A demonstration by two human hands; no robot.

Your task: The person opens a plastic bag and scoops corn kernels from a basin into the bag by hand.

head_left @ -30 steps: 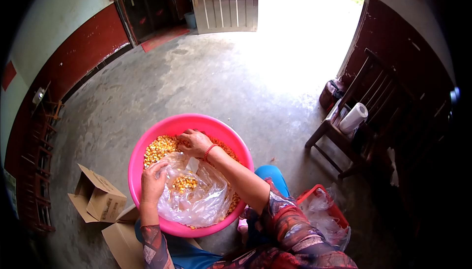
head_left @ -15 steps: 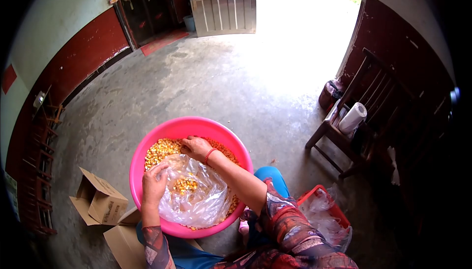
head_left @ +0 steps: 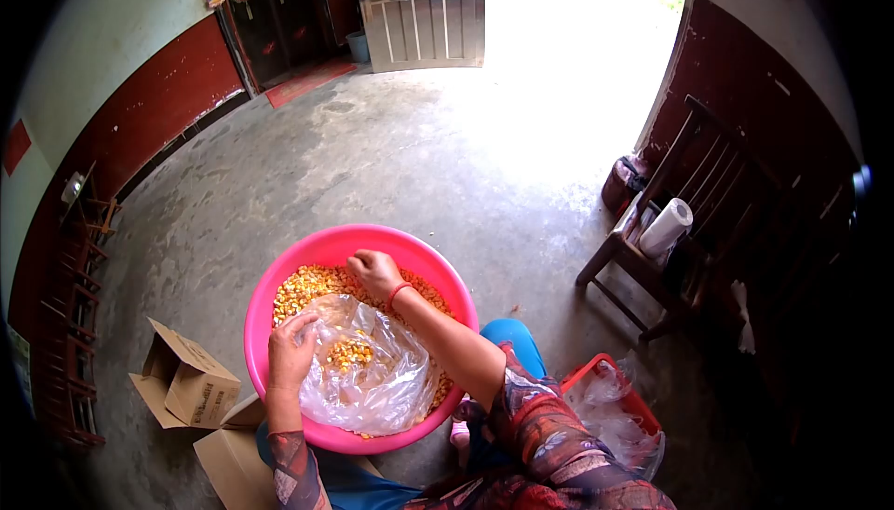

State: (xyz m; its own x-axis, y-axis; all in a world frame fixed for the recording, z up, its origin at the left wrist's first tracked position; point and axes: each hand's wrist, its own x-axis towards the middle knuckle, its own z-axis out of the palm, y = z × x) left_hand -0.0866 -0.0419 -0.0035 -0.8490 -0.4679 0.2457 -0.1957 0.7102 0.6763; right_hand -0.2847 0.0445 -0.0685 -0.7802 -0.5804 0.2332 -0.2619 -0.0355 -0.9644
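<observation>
A wide pink basin (head_left: 447, 268) holds loose yellow corn kernels (head_left: 307, 286). On top of them lies a clear plastic bag (head_left: 382, 389), its mouth spread, with a small heap of kernels showing inside. At the bag's left edge my left hand (head_left: 291, 352) pinches the plastic between thumb and fingers. My right hand (head_left: 376, 274), with a red bracelet at the wrist, is curled shut over the kernels beyond the bag. Whatever its fingers hold is hidden from this side.
Open cardboard boxes (head_left: 200, 384) stand left of the basin. To the right is a red basket (head_left: 638, 408) of plastic bags. A wooden chair (head_left: 615, 249) carries a paper roll (head_left: 667, 228). Low wooden chairs line the left wall, and a doorway is open at the back.
My right hand has come up slightly from the kernels, its fingers more tightly curled. My left hand stays at the bag's edge.
</observation>
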